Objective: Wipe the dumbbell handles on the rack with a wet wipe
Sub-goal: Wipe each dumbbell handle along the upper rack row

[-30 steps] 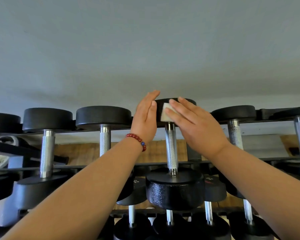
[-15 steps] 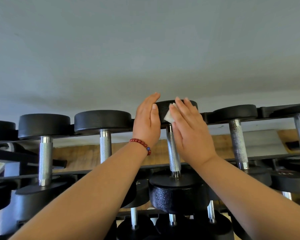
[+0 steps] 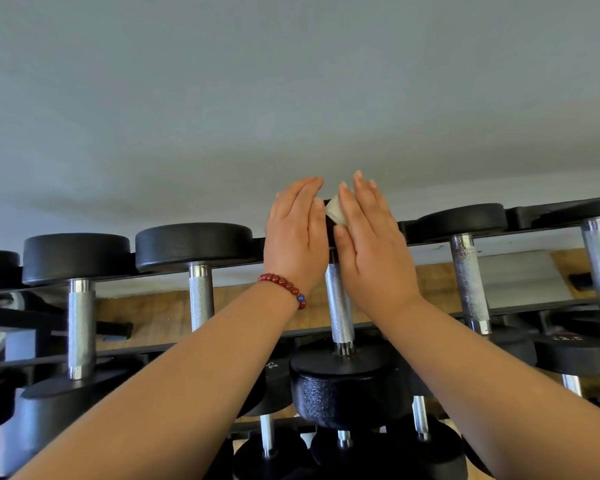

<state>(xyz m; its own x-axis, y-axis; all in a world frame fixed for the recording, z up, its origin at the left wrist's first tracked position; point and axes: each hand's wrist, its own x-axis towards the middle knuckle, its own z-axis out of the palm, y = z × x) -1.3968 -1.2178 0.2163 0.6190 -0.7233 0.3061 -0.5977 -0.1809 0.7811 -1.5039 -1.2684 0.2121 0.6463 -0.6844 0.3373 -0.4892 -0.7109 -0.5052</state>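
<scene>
To the left of the hands, a neighbouring dumbbell (image 3: 193, 245) sat in the same row of the rack (image 3: 548, 213), its knurled steel handle (image 3: 201, 299) bare. Another one (image 3: 465, 223) sat to their right, its shaft darker and blotchy. More dumbbells (image 3: 267, 455) lay on the lower tier under the forearms, and a grey wall (image 3: 291, 81) rose behind everything. Both hands covered nearly all of the far head of the centre dumbbell (image 3: 347, 386), so only a dark sliver showed between them.

The wet wipe (image 3: 336, 211), folded small, lay against that far head, above the centre dumbbell's handle (image 3: 339, 306), which ran down from the hands to the near head, uncovered.

The right hand (image 3: 371, 244) was flat, fingers straight and together, pointing up. It pressed the wipe under the index-finger side, with the thumb just below the wipe. Whether the thumb also pinched it could not be told. The left hand (image 3: 297, 233) stood opposite, likewise flat with straight fingers, laid against the head's left side and holding nothing. A red bead bracelet (image 3: 284, 285) circled its wrist. Both forearms reached up from the lower corners.
</scene>
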